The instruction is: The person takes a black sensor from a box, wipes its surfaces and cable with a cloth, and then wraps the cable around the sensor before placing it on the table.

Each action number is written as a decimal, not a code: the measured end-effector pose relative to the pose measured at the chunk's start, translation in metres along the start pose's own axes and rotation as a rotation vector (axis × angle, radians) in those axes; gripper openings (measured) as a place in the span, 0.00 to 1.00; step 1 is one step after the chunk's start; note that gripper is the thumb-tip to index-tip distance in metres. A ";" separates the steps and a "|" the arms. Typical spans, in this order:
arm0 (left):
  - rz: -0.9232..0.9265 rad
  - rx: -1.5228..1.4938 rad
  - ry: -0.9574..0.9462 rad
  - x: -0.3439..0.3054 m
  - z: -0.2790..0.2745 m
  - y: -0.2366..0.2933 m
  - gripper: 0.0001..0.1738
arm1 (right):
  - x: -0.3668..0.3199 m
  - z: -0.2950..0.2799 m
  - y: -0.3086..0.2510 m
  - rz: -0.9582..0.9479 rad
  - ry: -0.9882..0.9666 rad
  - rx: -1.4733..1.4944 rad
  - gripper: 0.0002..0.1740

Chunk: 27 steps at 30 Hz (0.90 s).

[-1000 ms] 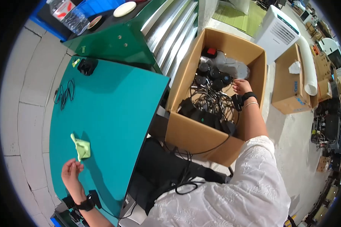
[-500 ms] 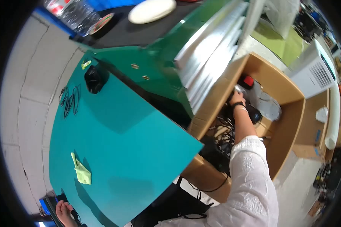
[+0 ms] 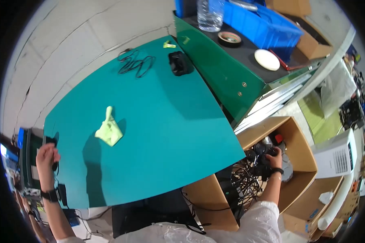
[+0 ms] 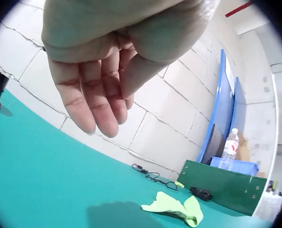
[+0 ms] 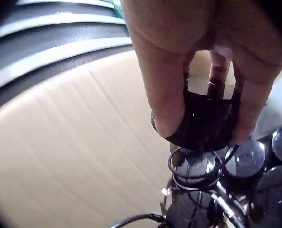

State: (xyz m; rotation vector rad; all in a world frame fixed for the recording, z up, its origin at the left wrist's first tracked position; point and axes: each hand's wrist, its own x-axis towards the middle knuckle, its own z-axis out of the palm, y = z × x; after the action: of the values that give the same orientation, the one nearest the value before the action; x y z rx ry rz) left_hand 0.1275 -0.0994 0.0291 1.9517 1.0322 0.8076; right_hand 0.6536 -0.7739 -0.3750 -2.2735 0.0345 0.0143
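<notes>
The round piece (image 5: pixel 208 124) is black, the tabletop (image 3: pixel 166 146) teal, the cloth (image 3: pixel 109 133) pale green.

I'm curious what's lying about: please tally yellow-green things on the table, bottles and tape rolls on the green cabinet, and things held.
Yellow-green: 2, cloth and scrap
Bottle: 1
Tape roll: 1
Held: 1, black object in right hand
Total: 5

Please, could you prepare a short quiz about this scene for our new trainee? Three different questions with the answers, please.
1. Where is the right hand? A) on the bottle; B) in the box; C) on the blue bin.
2. True or false: the left hand holds nothing, while the cloth lies on the table.
3. What do the right hand's fingers grip?

Key: 1. B. 2. True. 3. A black round thing.
</notes>
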 end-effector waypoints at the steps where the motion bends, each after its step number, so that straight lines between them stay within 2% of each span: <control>1: -0.003 -0.007 -0.005 0.003 -0.001 0.003 0.11 | -0.022 -0.025 -0.035 0.006 0.005 0.066 0.37; 3: -0.003 -0.028 0.004 0.008 -0.001 0.011 0.11 | -0.043 -0.063 -0.039 -0.031 0.049 0.227 0.35; 4: 0.019 -0.059 -0.033 0.009 0.003 0.017 0.10 | -0.065 -0.086 -0.070 0.003 0.086 0.294 0.35; 6: 0.041 -0.108 -0.064 0.009 0.001 0.028 0.10 | -0.115 -0.125 -0.141 -0.097 0.124 0.391 0.36; 8: 0.099 -0.248 -0.176 0.008 0.003 0.028 0.10 | -0.147 -0.155 -0.190 -0.241 0.186 0.293 0.38; 9: 0.081 -0.280 -0.168 0.006 0.005 0.027 0.10 | -0.178 -0.165 -0.245 -0.251 0.196 0.301 0.39; 10: 0.098 -0.297 -0.174 0.003 0.003 0.026 0.10 | -0.190 -0.176 -0.267 -0.386 0.197 0.216 0.39; 14: 0.118 -0.378 -0.215 0.001 -0.014 0.021 0.11 | -0.255 -0.178 -0.416 -0.621 0.271 0.307 0.40; 16: 0.152 -0.429 -0.225 0.003 -0.016 0.022 0.11 | -0.272 -0.161 -0.477 -0.878 0.265 0.316 0.40; 20: 0.284 -0.570 -0.256 0.021 -0.023 0.033 0.13 | -0.297 -0.089 -0.613 -1.210 -0.061 0.464 0.38; 22: 0.279 -0.710 -0.298 0.035 -0.025 0.042 0.12 | -0.313 -0.045 -0.676 -1.303 -0.178 0.296 0.38; 24: 0.289 -0.765 -0.329 0.049 -0.022 0.048 0.12 | -0.310 0.013 -0.721 -1.594 -0.196 0.119 0.40; 27: 0.203 -0.830 -0.374 0.061 -0.006 0.040 0.11 | -0.321 0.107 -0.739 -1.591 -0.452 0.159 0.44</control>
State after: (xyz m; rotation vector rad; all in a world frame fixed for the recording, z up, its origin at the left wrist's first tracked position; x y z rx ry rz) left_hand 0.1668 -0.0599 0.0761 1.4013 0.2024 0.7700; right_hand 0.3549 -0.2082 0.1260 -1.5269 -1.8515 -0.2896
